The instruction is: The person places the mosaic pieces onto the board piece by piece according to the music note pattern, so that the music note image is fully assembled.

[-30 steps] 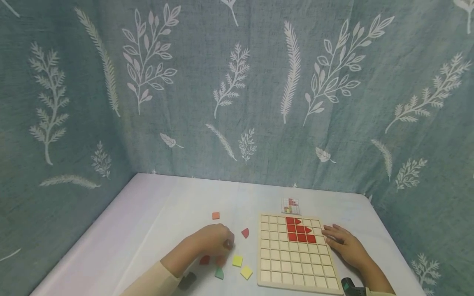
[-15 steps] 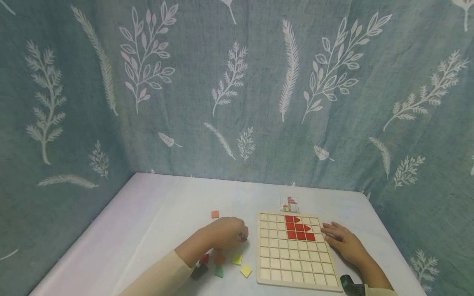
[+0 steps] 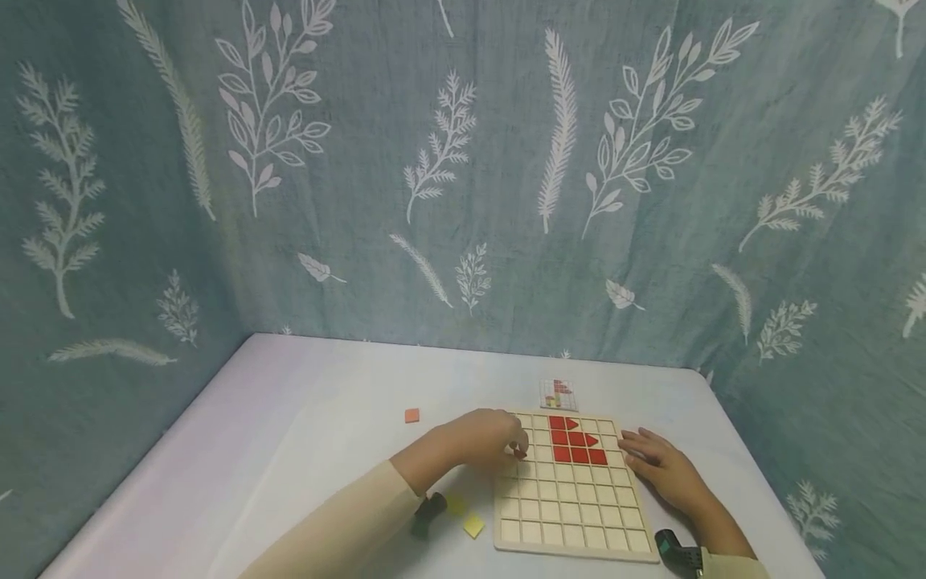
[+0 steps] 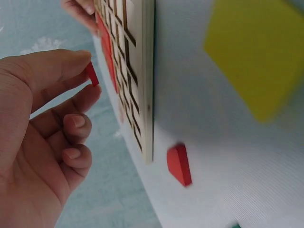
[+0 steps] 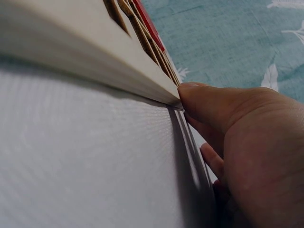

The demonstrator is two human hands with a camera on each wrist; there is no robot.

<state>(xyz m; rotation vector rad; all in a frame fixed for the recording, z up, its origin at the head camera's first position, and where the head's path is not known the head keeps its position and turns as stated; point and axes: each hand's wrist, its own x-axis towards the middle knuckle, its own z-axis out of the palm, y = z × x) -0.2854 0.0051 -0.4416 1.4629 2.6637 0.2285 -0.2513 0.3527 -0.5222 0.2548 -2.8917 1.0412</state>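
Board (image 3: 568, 512): 1, wood-looking, prob. stiff, heavier than tiles; take by rim. Centre-R of bench (image 3: 340, 402).
Yellow tiles (image 3: 473, 527): 2, on bench, nr L of board; 1 blurred.
Loose red tile (image 4: 179, 164): 1, on bench, L of board.
R grip (image 3: 665, 470): relaxed, holding nothing visible; thumb touches board's R edge.
L grip (image 3: 486, 438): thumb + fingertip pinch 1 thin red tile (image 4: 92, 73) above board's L side; prob. light, hard, maybe slick; best held by edges.
Placed reds (image 3: 580, 455): 8 on board: 6 sq., 2 pointed.
Orange tile (image 3: 411, 415): 1, far L of board.
Card (image 3: 559, 395): 1, just beyond board, prob. light.
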